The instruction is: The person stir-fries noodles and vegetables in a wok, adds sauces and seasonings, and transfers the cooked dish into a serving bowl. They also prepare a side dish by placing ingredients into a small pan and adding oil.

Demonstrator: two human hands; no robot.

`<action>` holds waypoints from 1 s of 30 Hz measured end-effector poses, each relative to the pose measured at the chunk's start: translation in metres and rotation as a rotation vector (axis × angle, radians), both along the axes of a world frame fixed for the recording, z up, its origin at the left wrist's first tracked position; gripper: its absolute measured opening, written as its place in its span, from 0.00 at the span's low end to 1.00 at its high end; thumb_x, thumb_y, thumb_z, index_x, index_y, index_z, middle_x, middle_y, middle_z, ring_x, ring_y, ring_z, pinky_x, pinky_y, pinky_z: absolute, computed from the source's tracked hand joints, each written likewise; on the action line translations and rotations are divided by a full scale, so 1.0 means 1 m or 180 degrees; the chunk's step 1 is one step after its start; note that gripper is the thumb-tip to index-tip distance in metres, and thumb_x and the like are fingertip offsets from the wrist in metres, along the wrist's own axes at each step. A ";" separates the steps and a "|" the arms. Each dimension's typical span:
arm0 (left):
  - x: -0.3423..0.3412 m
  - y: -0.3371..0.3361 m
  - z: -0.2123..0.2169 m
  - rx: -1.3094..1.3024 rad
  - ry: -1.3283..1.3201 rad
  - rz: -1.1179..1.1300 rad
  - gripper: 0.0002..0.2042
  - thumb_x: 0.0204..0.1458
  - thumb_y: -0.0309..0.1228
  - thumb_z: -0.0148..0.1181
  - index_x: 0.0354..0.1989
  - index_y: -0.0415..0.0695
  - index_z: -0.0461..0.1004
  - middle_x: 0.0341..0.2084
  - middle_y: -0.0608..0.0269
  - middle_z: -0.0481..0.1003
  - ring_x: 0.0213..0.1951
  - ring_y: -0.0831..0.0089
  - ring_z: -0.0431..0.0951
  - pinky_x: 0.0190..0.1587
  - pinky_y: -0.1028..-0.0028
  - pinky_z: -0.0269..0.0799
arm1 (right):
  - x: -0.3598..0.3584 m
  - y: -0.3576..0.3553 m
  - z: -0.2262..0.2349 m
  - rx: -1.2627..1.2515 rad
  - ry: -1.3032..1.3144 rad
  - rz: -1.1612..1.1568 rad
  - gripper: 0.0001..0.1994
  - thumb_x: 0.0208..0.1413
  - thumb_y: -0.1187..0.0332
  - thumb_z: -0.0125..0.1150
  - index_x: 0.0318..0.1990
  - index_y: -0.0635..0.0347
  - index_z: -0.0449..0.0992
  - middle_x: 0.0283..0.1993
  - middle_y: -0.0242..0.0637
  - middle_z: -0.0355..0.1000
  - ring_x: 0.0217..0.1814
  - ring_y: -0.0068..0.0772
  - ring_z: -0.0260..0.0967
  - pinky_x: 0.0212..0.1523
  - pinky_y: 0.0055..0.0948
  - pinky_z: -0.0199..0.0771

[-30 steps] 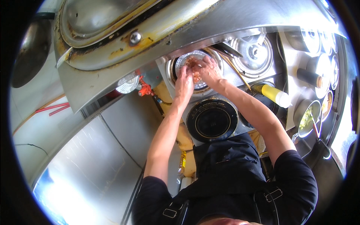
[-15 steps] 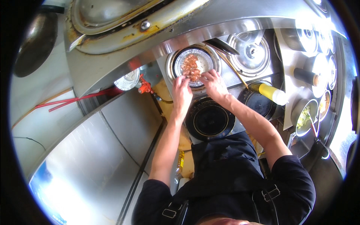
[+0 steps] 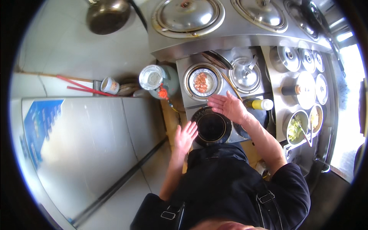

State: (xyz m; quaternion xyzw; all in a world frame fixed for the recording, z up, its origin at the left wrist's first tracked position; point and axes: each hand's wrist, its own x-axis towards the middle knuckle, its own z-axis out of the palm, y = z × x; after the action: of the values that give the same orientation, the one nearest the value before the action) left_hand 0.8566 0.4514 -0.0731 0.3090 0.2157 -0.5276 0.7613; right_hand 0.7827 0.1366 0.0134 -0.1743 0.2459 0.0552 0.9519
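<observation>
Left hand: your left hand is hanging open, fingers spread, holding nothing, just left of the round black induction hob.
Right hand: your right hand is hovering flat and released, palm open, over the far rim of that hob, grasping nothing.
Nearest item: the round foil tray of chopped reddish food is sitting in a steel ring on the counter, just beyond your right fingertips, not touching them.
Handling: I'm judging the tray as light, thin-walled and easy to buckle; contents look loose, so they're likely spilling if it tilts. Take it at opposite rim edges with both hands, keeping it level. It may be hot, I can't tell.
Beside it: a domed steel lid with a knob is resting right of the tray; a yellow squeeze bottle with a white cap is lying just right of your right hand.
Left side: a foil-topped glass jar and red chopsticks are sitting on the tiled ledge.
Far: large steel pot lids are covering the back row.
Hidden: tray depth and what's under it aren't showing; the right-hand containers are bending into glare; your torso is blocking the counter's front edge.
</observation>
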 end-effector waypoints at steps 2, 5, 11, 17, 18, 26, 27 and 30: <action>0.016 -0.014 0.033 -0.0899 -0.0353 0.0220 0.40 0.68 0.63 0.41 0.77 0.43 0.58 0.76 0.47 0.58 0.77 0.52 0.54 0.78 0.50 0.45 | 0.012 0.003 0.031 -0.0001 -0.0516 -0.0027 0.36 0.74 0.42 0.43 0.71 0.69 0.64 0.74 0.49 0.65 0.74 0.47 0.66 0.68 0.43 0.72; 0.035 -0.019 0.078 -0.1745 -0.0229 0.0595 0.38 0.67 0.61 0.45 0.76 0.45 0.59 0.74 0.47 0.61 0.77 0.52 0.56 0.78 0.49 0.47 | 0.018 0.023 0.060 -0.0193 -0.0757 0.0080 0.36 0.74 0.43 0.43 0.72 0.70 0.63 0.73 0.52 0.67 0.71 0.47 0.70 0.66 0.42 0.75; 0.036 0.008 0.065 0.0730 -0.3847 -0.0237 0.30 0.68 0.52 0.54 0.68 0.41 0.71 0.75 0.43 0.60 0.75 0.54 0.61 0.75 0.59 0.56 | 0.038 0.061 0.147 -0.5962 0.0379 0.1229 0.10 0.57 0.71 0.70 0.46 0.61 0.85 0.44 0.45 0.82 0.46 0.42 0.80 0.49 0.36 0.82; -0.023 0.147 -0.069 0.2985 -0.4566 -0.1764 0.24 0.62 0.45 0.62 0.57 0.36 0.77 0.54 0.38 0.78 0.55 0.42 0.79 0.58 0.55 0.76 | 0.094 0.050 0.348 -0.7991 -0.1719 -0.1737 0.24 0.54 0.77 0.66 0.60 0.56 0.76 0.52 0.43 0.73 0.53 0.49 0.74 0.52 0.43 0.78; -0.035 0.172 -0.095 0.3012 -0.4158 -0.2041 0.21 0.62 0.45 0.62 0.51 0.37 0.79 0.48 0.38 0.81 0.51 0.43 0.81 0.53 0.54 0.77 | 0.112 0.045 0.387 -0.8188 -0.2252 -0.2457 0.24 0.54 0.78 0.65 0.60 0.56 0.75 0.54 0.44 0.71 0.54 0.50 0.72 0.55 0.43 0.76; -0.123 0.325 -0.180 0.3077 -0.2311 -0.2664 0.17 0.60 0.43 0.64 0.45 0.41 0.80 0.37 0.44 0.82 0.42 0.46 0.82 0.45 0.54 0.77 | 0.295 0.007 0.611 -0.8846 -0.0718 -0.1447 0.21 0.63 0.52 0.63 0.49 0.62 0.82 0.44 0.50 0.81 0.43 0.46 0.80 0.43 0.46 0.81; -0.133 0.330 -0.181 0.3110 -0.2312 -0.2617 0.17 0.59 0.43 0.64 0.45 0.41 0.80 0.37 0.44 0.81 0.42 0.46 0.82 0.45 0.54 0.76 | 0.309 0.005 0.617 -0.8571 -0.0263 -0.0844 0.19 0.62 0.51 0.64 0.45 0.60 0.84 0.40 0.46 0.80 0.42 0.43 0.79 0.44 0.44 0.80; -0.156 0.336 -0.186 0.3169 -0.2339 -0.2482 0.16 0.58 0.43 0.65 0.43 0.41 0.80 0.36 0.45 0.81 0.41 0.47 0.82 0.44 0.54 0.76 | 0.333 0.009 0.619 -0.8623 0.0477 0.0151 0.22 0.60 0.46 0.68 0.35 0.59 0.85 0.30 0.41 0.79 0.35 0.39 0.77 0.39 0.43 0.79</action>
State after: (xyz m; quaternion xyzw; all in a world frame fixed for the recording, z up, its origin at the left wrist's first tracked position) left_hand 0.7011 0.7873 -0.2589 0.8299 0.0350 -0.4620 0.3108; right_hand 1.1160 0.1451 0.6324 -0.9669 0.1545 -0.2024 0.0180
